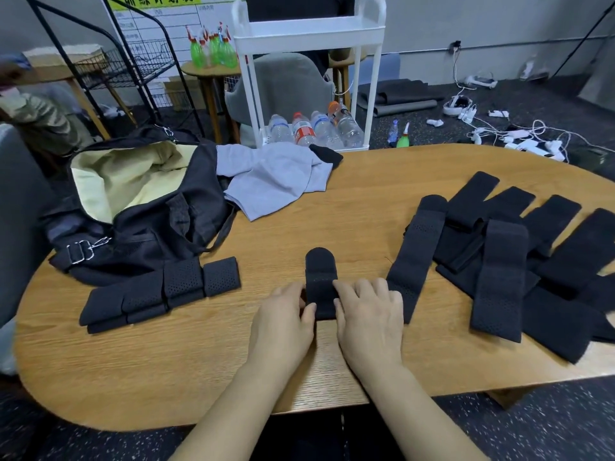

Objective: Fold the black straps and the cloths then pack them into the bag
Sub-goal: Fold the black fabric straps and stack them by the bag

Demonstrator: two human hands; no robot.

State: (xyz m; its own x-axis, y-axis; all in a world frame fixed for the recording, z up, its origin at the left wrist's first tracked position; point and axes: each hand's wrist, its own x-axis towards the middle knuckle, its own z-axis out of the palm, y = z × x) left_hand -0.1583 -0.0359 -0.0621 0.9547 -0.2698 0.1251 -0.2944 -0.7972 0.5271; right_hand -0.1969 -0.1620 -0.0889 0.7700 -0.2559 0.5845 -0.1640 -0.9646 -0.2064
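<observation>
1. A black strap (320,281) lies on the wooden surface (199,361) near its front edge, between the left hand (283,322) and the right hand (369,322).
2. The left hand's fingers (294,292) curl onto the strap's left edge, with its thumb against the near end, so it pinches the strap.
3. The right hand's fingers (346,289) lie over the strap's right edge, slightly spread, with the thumb at the near end; it grips the strap too.
4. The strap's near part looks folded over itself under the hands. How many layers there are cannot be told.
5. The strap's long axis runs away from the person, and its rounded end points to the far side of the surface.
6. To the left, a stack of folded straps (163,292) lies just in front of the bag (139,207).
7. The bag is black, stands open on the left of the surface and shows a pale yellow lining.
8. A grey cloth (276,178) lies crumpled just right of the bag, touching it, with a dark cloth (327,154) at its far edge.
9. On the right, unfolded straps (512,254) are spread flat and overlap one another, mostly pointing away and to the right.
10. Behind the surface stands a white cart (309,38) with water bottles (312,129) on its bottom shelf.
11. Farther back, green spray bottles (213,49) stand on a small round table, and white cables (499,131) lie on the dark floor.
</observation>
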